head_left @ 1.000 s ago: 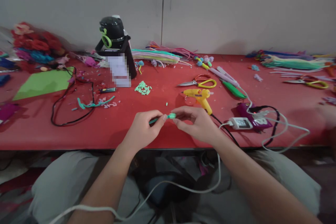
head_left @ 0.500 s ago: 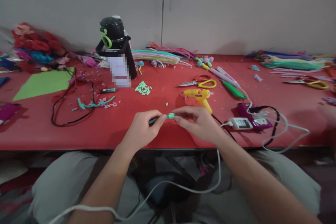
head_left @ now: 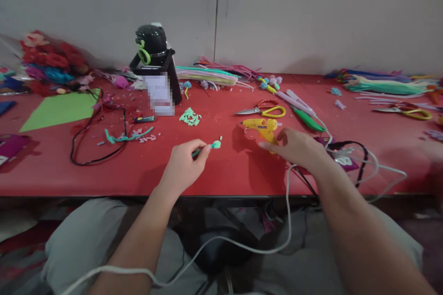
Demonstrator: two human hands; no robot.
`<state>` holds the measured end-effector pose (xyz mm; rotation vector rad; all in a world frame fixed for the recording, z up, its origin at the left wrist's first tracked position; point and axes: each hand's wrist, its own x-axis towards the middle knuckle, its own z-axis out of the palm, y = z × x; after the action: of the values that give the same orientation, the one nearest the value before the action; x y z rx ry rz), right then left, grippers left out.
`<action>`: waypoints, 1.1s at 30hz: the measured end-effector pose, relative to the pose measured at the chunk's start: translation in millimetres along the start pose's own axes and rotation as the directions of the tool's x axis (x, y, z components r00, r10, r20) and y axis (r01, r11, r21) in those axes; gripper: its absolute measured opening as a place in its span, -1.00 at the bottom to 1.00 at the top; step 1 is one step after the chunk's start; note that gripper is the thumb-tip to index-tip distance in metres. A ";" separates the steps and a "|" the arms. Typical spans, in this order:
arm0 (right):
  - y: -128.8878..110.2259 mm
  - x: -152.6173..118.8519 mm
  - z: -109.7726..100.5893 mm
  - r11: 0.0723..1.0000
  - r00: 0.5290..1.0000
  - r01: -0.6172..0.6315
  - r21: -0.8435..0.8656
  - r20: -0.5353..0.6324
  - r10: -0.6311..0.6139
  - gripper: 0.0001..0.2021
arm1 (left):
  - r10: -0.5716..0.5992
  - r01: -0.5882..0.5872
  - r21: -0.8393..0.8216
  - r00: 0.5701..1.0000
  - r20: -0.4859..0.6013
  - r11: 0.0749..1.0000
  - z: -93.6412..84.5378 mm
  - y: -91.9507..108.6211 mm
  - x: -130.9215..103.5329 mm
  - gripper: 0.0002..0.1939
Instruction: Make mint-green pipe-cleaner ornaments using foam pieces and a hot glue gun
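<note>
Left hand [head_left: 183,166] pinched on a green pipe cleaner [head_left: 210,146], held just above the red table [head_left: 224,170]; right hand [head_left: 297,150] loose, fingers on the handle of the yellow glue gun [head_left: 260,125]; scissors [head_left: 265,110] just beyond.

Layout relative to the glue gun [head_left: 260,125], which lies on the worktop [head_left: 228,170]. Just behind it: scissors [head_left: 263,110]. Touching its near side: the right hand [head_left: 297,148]. Left and nearer: the left hand [head_left: 183,166], holding a pipe cleaner [head_left: 209,147]. Left and behind: a heap of cut pieces [head_left: 189,116], then a bottle [head_left: 155,62] farther back. Far left: a cable loop [head_left: 98,140]. Right: a charger [head_left: 341,156].
</note>
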<state>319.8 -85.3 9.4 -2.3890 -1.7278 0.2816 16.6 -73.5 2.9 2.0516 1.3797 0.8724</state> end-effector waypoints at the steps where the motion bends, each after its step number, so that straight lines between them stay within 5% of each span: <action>1: -4.0 3.4 7.4 1.000 0.999 0.015 0.025 -0.047 -0.014 -0.44 | 0.002 -0.002 0.002 1.000 -0.005 1.000 0.2 -1.1 0.5 -0.75; 5: -22.9 16.4 39.5 0.955 0.992 0.085 0.284 -0.118 -0.053 -0.57 | -0.031 0.032 0.039 0.999 -0.037 0.999 1.9 -8.8 4.9 -0.77; 9: -32.0 19.1 58.2 0.730 0.986 0.129 0.671 -0.006 -0.169 -0.56 | -0.132 0.135 0.088 0.991 -0.038 0.987 4.9 -16.8 11.3 -0.84; 13: -34.8 7.0 62.3 0.545 0.954 0.102 0.832 0.073 -0.290 -0.53 | -0.187 0.189 0.061 0.982 -0.038 0.980 7.2 -19.0 15.2 -0.84; 18: -40.4 -6.9 65.8 0.572 0.910 0.154 0.805 0.110 -0.400 -0.52 | -0.204 0.204 0.014 0.979 -0.008 0.979 7.8 -17.3 15.1 -0.79; 33: -48.3 -12.4 62.4 0.584 0.890 0.279 0.762 0.023 -0.456 -0.60 | -0.146 0.146 0.060 0.989 0.002 0.988 10.4 -16.8 14.3 -0.78</action>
<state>255.8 -80.1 -38.0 -1.3957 -1.6784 0.9999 18.2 -54.9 -12.8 1.9659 1.5477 0.7705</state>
